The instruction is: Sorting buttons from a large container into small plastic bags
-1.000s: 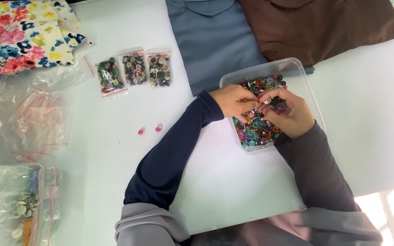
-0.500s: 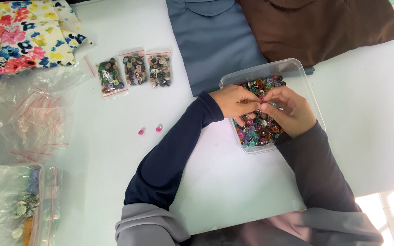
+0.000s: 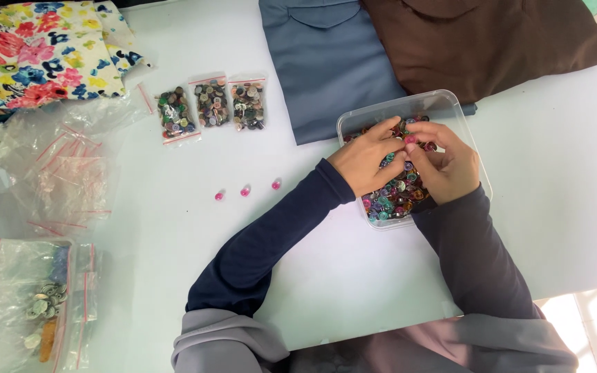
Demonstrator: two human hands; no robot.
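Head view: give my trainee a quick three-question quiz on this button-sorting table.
1. True or false: both hands are inside the clear tub.
2. How many loose pink buttons lie on the table?
3. The three small filled bags lie: A) left of the blue shirt, B) on the brown shirt, C) in the tub.

Key: 1. True: the left hand and right hand meet over the mixed buttons. 2. Three. 3. A.

Clear plastic tub (image 3: 450,105); glossy buttons (image 3: 394,197); matt tabletop (image 3: 561,207).
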